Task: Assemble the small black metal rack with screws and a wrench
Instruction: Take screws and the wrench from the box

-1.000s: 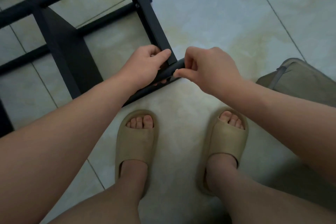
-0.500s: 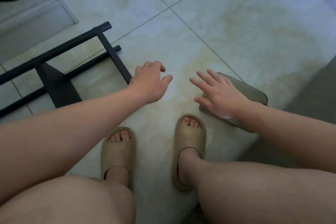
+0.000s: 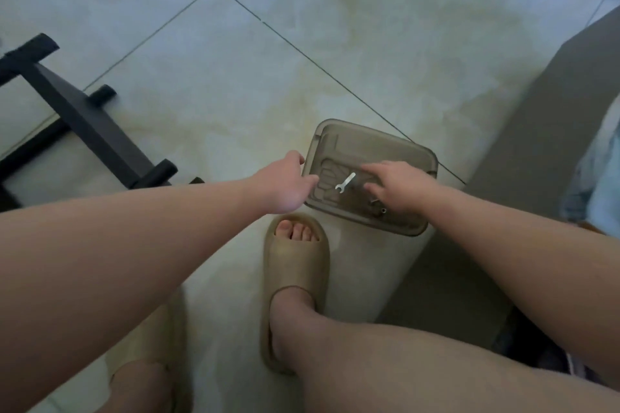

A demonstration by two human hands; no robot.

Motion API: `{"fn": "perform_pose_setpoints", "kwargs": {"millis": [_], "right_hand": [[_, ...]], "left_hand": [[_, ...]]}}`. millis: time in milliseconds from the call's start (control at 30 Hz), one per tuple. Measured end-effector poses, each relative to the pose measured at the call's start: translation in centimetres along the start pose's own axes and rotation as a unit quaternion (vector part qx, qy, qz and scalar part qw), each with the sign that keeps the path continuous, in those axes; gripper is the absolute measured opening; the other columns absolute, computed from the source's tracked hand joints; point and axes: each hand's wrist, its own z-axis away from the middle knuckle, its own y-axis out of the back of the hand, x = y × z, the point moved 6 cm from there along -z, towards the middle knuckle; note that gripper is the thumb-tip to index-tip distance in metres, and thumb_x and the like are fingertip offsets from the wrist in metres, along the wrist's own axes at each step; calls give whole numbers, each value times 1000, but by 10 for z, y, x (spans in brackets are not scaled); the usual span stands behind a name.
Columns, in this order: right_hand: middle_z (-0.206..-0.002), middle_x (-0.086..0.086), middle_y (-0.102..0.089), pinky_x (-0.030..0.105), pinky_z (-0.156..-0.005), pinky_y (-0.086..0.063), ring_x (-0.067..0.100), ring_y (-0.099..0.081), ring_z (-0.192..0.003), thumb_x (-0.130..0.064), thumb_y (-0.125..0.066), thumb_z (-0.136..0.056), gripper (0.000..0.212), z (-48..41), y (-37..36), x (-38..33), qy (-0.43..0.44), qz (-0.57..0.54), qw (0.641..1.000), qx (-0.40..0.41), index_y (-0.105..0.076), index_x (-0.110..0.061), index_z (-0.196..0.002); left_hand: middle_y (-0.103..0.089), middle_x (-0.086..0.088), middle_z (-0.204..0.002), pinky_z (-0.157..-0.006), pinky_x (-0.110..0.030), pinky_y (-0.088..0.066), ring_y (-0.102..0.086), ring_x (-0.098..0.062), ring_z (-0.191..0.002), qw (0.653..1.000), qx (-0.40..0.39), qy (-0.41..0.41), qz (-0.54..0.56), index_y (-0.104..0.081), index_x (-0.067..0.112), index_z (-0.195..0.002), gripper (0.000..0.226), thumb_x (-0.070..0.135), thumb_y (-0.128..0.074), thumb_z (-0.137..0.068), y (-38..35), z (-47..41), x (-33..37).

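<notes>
Small silver open-ended wrench (image 3: 345, 182) lying flat inside a shallow translucent smoke-brown plastic tray (image 3: 375, 144), which sits on the pale glossy tiled floor (image 3: 385, 37). A few small dark screws (image 3: 378, 205) lie in the tray's near right part, partly hidden under the right hand (image 3: 401, 186). That hand hovers over the tray with fingers spread and nearly straight, just beside the wrench, holding nothing. The left hand (image 3: 287, 184) is at the tray's left rim; blur leaves it unclear whether it grips the rim. The black metal rack (image 3: 84, 124) stands well apart at far left. A beige foam slide sandal (image 3: 295, 265) rests just below the tray.
</notes>
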Motion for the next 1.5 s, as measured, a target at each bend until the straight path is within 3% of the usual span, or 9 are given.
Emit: {"fn": "perform_pose_setpoints", "kwargs": {"millis": [100,300,400,567,833,1033,1233,1367,1500], "right_hand": [[-141,9,-59,38,-101,-48,31,-56,-127,-27,-52,-103,43,-21,-10,12,-40,8,999,-29,-53,-28,-146],[-123,7,-67,38,-92,-55,31,-65,-109,-18,-62,-95,31,-38,-33,26,-59,101,988,-98,-67,-27,-125],[-118,3,-69,32,-90,-42,27,-64,-109,-18,-60,-94,24,-43,-38,24,-37,207,974,-84,-66,-24,-117],[-120,0,-68,37,-103,-33,23,-60,-117,-22,-58,-96,16,-44,-54,18,1,330,942,-66,-65,-26,-109],[-120,6,-67,35,-93,-39,26,-65,-111,-10,-49,-98,21,-46,-61,17,19,328,943,-57,-63,-22,-108],[-110,14,-68,33,-74,-48,36,-66,-101,-17,-63,-91,15,-35,-35,10,-21,202,978,-42,-65,-12,-105],[-101,4,-73,28,-82,-49,25,-65,-95,-17,-65,-92,13,-17,41,-43,9,-27,996,79,-75,-18,-100],[-80,-10,-68,17,-68,-46,7,-62,-76,-21,-71,-92,17,5,84,-101,69,-180,972,135,-69,-32,-79],[-82,-2,-72,24,-73,-51,13,-65,-76,-18,-70,-92,15,22,107,-182,146,-223,953,141,-71,-29,-82]], "left_hand": [[-66,-14,-116,-90,-38,-49,-64,-32,-106,999,20,3,38,-44,10,-135,39,34,-46,-103,-5,-15,-6],[-73,-13,-90,-71,-33,-53,-74,-27,-74,995,-15,-2,98,-55,12,-99,15,26,-50,-103,-12,-22,-18],[-72,-9,-88,-58,-29,-48,-70,-18,-63,995,-2,-6,97,-52,12,-93,18,27,-50,-103,-14,-24,-23],[-73,-15,-89,-59,-29,-49,-68,-17,-59,994,6,-13,111,-54,3,-98,24,26,-50,-103,-11,-26,-29],[-72,-18,-93,-64,-31,-49,-63,-23,-64,991,-2,-14,134,-52,7,-98,21,27,-50,-103,-11,-25,-29],[-73,-11,-95,-61,-29,-45,-71,-30,-84,993,0,-12,121,-54,19,-94,18,35,-53,-101,-3,-20,-25],[-69,-14,-100,-79,-39,-54,-64,-27,-79,982,34,36,182,-56,8,-96,33,38,-42,-103,34,-2,-30],[-71,-8,-105,-80,-34,-56,-71,-21,-87,938,26,104,328,-65,10,-103,38,39,-40,-103,63,24,-50],[-70,-12,-105,-80,-35,-56,-71,-26,-90,873,-4,121,472,-63,5,-110,49,45,-36,-106,89,57,-76]]}}
